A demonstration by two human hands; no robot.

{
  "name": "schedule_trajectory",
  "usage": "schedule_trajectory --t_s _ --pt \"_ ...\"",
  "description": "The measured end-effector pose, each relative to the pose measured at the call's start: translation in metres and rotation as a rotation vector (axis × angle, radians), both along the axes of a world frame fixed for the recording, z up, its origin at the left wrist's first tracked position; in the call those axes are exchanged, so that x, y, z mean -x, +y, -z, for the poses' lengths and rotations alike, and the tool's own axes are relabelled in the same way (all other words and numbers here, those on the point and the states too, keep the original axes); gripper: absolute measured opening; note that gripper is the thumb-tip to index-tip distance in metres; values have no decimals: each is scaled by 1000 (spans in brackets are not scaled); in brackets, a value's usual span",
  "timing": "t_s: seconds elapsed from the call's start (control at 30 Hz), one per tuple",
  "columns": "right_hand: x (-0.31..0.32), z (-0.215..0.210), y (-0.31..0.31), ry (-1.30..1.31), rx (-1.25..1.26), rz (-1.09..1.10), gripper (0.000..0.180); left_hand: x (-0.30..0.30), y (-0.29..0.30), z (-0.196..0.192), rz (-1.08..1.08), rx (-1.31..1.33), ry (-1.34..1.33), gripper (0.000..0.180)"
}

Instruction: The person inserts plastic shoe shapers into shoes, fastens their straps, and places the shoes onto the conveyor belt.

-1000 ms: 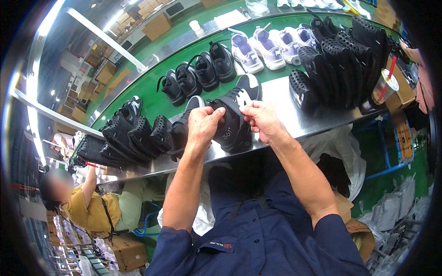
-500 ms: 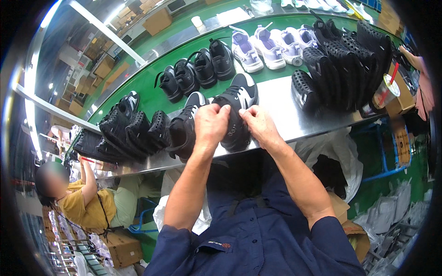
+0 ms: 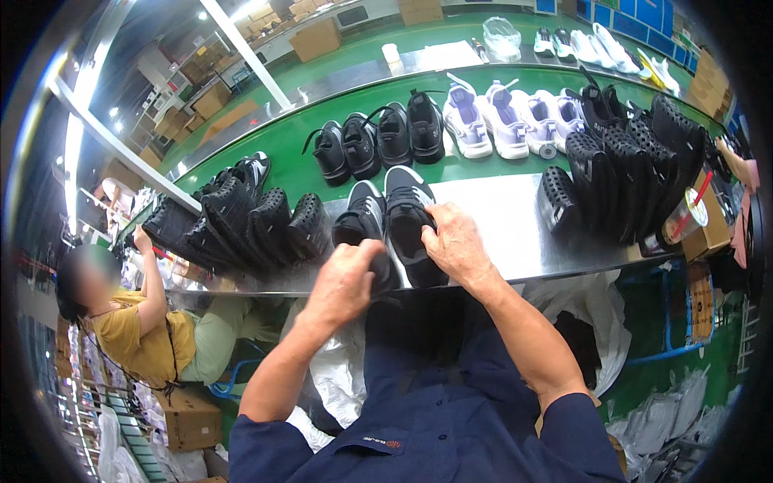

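Two black sneakers with grey toes stand side by side on the metal bench edge before me, toes pointing away. My right hand (image 3: 457,245) grips the collar of the right sneaker (image 3: 409,200), thumb at its opening. My left hand (image 3: 345,282) is curled at the heel of the left sneaker (image 3: 366,211); what its fingers pinch is hidden. Left of this pair stand several black perforated shoes (image 3: 270,217), propped upright.
Beyond, the green belt (image 3: 290,153) carries black sneakers (image 3: 393,133) and white-lilac sneakers (image 3: 503,121). More black perforated shoes (image 3: 620,161) crowd the right, beside a cup with a red straw (image 3: 688,216). A person in yellow (image 3: 145,334) works at left.
My hands have come apart from the right sneaker's laces: the left moved down to the left sneaker's heel, the right to the right sneaker's collar. The two sneakers now stand closer together.
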State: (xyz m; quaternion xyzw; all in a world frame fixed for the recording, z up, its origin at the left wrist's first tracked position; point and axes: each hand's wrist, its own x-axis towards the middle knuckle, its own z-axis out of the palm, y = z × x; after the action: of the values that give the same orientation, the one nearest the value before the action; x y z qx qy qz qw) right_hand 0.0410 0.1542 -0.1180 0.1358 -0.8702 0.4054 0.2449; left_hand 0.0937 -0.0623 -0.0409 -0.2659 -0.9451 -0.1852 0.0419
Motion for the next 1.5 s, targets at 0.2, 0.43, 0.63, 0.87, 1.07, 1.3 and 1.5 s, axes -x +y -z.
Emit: schedule_trajectory --t_s 0.2,0.43,0.63,0.87,1.07,1.3,1.5 --pt "3 2 16 -504 541 -174 39 21 46 -12 64 228 -215 37" --pt "-18 23 72 17 140 380 16 73 59 -121 -15 261 -47 26" --pt "-33 61 73 28 -269 363 18 196 -26 -182 -195 403 219 29" --pt "-37 45 65 23 -293 357 21 317 -161 -113 -434 710 325 15" --pt "-34 37 71 12 -285 336 21 347 -183 -25 -554 791 2 22" --pt "-33 34 73 4 -265 325 22 381 -159 -41 -706 1284 -796 50" --pt "-33 37 78 1 -303 362 22 350 -25 -60 -31 373 -512 86"
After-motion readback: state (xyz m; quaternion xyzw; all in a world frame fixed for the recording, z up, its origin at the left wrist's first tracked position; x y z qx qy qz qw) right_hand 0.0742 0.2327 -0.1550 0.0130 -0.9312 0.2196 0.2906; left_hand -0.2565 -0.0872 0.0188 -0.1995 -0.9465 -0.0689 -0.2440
